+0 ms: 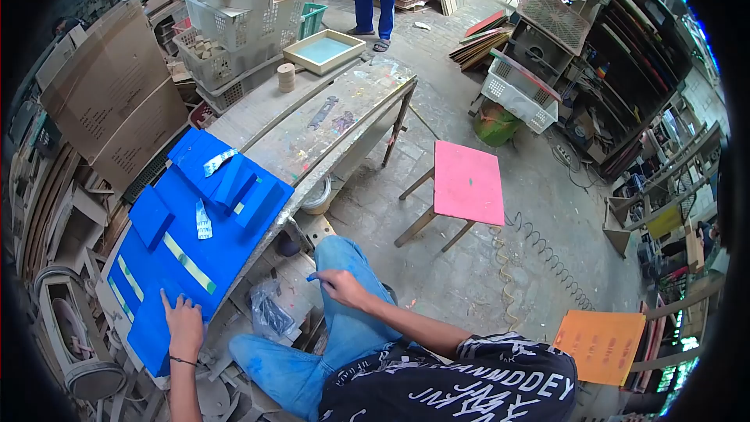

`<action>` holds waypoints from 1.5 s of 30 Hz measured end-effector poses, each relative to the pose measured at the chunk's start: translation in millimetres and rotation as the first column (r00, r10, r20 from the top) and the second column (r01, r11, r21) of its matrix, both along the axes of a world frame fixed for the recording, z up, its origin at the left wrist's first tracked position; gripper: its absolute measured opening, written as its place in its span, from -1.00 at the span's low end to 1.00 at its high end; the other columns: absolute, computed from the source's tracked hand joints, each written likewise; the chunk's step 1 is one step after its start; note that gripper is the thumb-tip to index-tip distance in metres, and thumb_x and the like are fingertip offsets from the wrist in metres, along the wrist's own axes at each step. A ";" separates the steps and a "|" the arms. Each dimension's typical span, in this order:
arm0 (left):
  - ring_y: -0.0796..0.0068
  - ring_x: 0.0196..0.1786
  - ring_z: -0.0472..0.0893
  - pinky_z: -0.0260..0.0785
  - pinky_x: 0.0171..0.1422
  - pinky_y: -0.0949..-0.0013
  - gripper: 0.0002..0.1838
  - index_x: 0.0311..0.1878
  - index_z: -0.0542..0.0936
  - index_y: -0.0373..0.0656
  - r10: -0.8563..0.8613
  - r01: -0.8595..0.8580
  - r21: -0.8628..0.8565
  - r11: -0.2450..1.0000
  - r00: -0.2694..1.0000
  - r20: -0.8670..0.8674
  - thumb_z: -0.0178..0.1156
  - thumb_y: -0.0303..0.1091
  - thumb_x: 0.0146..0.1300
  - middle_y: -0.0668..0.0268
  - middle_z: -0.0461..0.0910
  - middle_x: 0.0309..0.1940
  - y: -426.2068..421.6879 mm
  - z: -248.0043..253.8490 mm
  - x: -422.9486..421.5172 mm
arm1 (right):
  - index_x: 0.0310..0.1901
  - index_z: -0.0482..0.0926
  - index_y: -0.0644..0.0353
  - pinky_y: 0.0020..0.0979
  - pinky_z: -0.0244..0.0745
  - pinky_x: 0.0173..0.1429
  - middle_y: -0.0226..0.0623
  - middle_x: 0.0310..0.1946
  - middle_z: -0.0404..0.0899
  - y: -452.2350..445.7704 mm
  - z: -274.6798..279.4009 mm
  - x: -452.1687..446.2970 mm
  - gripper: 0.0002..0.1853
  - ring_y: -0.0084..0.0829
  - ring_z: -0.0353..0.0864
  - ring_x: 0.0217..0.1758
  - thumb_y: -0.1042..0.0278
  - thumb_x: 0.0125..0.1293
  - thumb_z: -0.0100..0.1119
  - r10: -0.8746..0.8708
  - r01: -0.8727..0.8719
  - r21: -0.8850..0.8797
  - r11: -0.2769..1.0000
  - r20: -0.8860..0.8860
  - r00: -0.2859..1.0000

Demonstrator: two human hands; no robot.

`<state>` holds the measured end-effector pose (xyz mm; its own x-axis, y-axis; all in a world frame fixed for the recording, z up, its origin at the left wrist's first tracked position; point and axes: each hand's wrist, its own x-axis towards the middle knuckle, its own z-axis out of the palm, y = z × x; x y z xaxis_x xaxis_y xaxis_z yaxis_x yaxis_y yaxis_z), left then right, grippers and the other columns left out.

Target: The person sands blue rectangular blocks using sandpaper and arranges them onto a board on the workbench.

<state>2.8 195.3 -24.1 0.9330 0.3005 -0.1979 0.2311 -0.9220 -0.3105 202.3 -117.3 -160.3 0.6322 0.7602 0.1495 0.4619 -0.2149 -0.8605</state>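
Observation:
My left hand (pixel 184 322) lies with its fingers stretched out on a blue block (pixel 148 337) at the near end of a blue-painted board (pixel 223 254). Held over my knee, my right hand (pixel 345 289) is closed on a small blue piece (pixel 312 277), too small to name surely. A pale tape strip (pixel 190 264) runs across the board, with shorter strips to its left. Farther along the board are several blue blocks (pixel 151 215), and a printed white-and-blue strip (pixel 204 220) lies near them.
The paint-stained bench (pixel 344 121) carries round wooden discs (pixel 287 78) and a shallow wooden tray (pixel 324 51). A pink-topped stool (pixel 469 182) stands to the right. Stacked white crates (pixel 211 66) and a large cardboard sheet (pixel 109 94) are at left. Another person (pixel 376 0) stands beyond the bench.

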 end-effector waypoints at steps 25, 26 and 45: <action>0.32 -0.03 0.58 -0.42 0.55 -0.26 -0.75 -0.39 0.74 -0.08 0.054 -0.055 -0.013 0.998 0.996 -0.074 0.30 -0.10 0.05 0.27 0.66 -0.32 -13.6 14.0 14.8 | -0.02 0.59 0.21 -0.21 0.52 -0.02 0.01 -0.20 0.62 2.8 -2.4 -0.3 -0.65 -0.06 0.62 -0.15 0.61 0.13 0.05 0.017 -0.016 -0.007 1.000 0.041 0.999; 0.32 -0.02 0.58 -0.44 0.55 -0.26 -0.72 -0.38 0.74 -0.09 0.067 -0.066 0.008 0.998 0.993 -0.101 0.28 -0.07 0.08 0.27 0.66 -0.32 -11.2 12.6 16.4 | -0.02 0.59 0.21 -0.21 0.52 -0.02 0.01 -0.21 0.62 2.9 -1.7 -0.2 -0.65 -0.06 0.62 -0.15 0.61 0.13 0.06 0.016 -0.015 -0.013 1.000 0.040 0.999; 0.24 -0.03 0.60 -0.46 0.53 -0.28 -0.68 -0.39 0.75 -0.08 0.221 -0.204 0.123 0.971 0.964 -0.148 0.23 -0.02 0.14 0.21 0.68 -0.38 34.7 0.0 54.6 | -0.02 0.59 0.20 -0.20 0.52 -0.04 0.00 -0.22 0.62 2.9 -6.4 0.4 -0.66 -0.04 0.62 -0.16 0.59 0.14 0.07 -0.002 0.000 0.029 1.000 0.064 0.998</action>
<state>57.3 230.0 -24.2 0.8041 0.5157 -0.2958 0.3576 -0.8170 -0.4523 202.7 -114.4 -166.6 0.6217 0.7542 0.2113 0.5159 -0.1913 -0.8350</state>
